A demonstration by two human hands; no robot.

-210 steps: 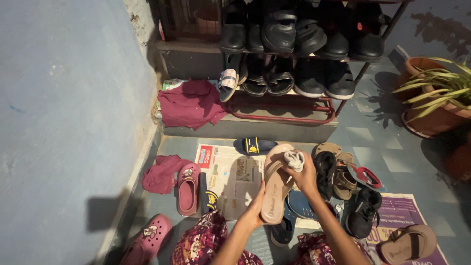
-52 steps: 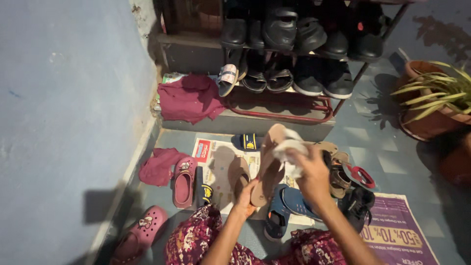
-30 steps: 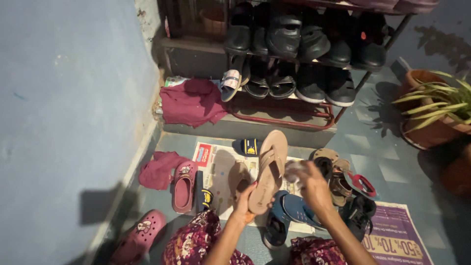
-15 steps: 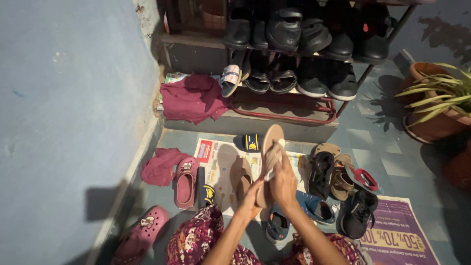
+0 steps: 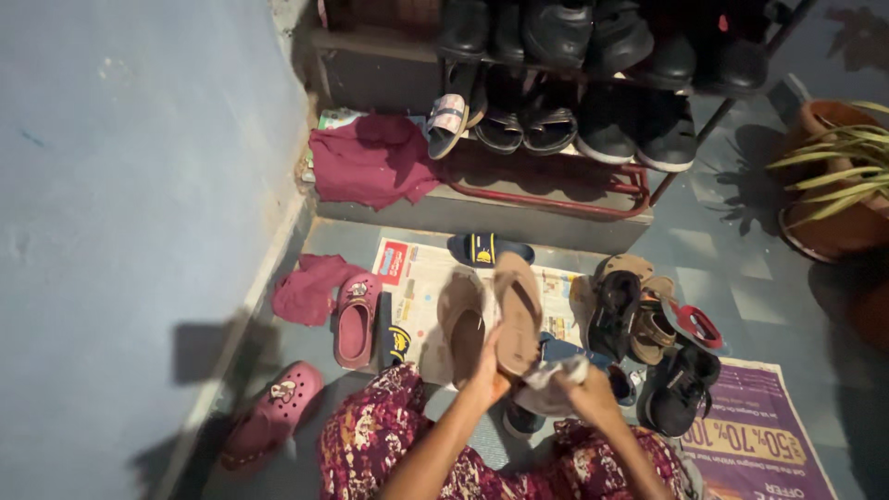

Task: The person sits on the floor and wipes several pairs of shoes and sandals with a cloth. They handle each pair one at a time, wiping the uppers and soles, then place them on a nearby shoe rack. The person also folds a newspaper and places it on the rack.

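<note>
Two hands share the job: the left hand [image 5: 488,370] grips the tan sandal [image 5: 517,313] upright over the newspaper [image 5: 412,278], so the right hand [image 5: 593,396], closed on a grey cloth [image 5: 554,381], should wipe firmly along the heel.

Tan flat sandal [image 5: 517,313], held up off the floor with the toe pointing away toward the shoe rack, footbed facing up, strap across the front. Heel end gripped from below. Crumpled pale cloth [image 5: 554,384] bunched right at the heel, touching it, sitting just above the newspaper
</note>
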